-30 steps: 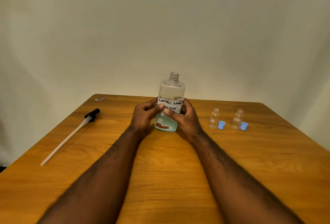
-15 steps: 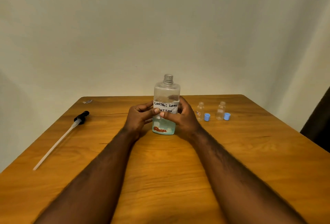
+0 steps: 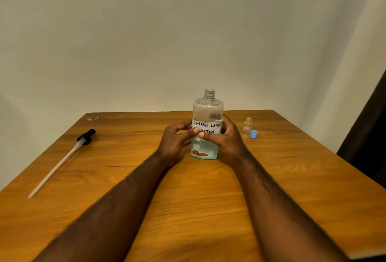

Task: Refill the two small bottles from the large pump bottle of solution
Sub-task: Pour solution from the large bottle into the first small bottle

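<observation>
- Left grip and right grip: both curled round the open-necked large bottle, upright between them on the surface.
- Left: detached pump lying flat.
- Far right: 1 open small bottle, blue cap just beside.

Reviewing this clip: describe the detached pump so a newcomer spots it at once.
Start at the wooden table. Well left of the upright large bottle at its centre, near the left edge, lies the pump. It alone is long and thin: a black head with a pale straight tube, lying flat.
</observation>
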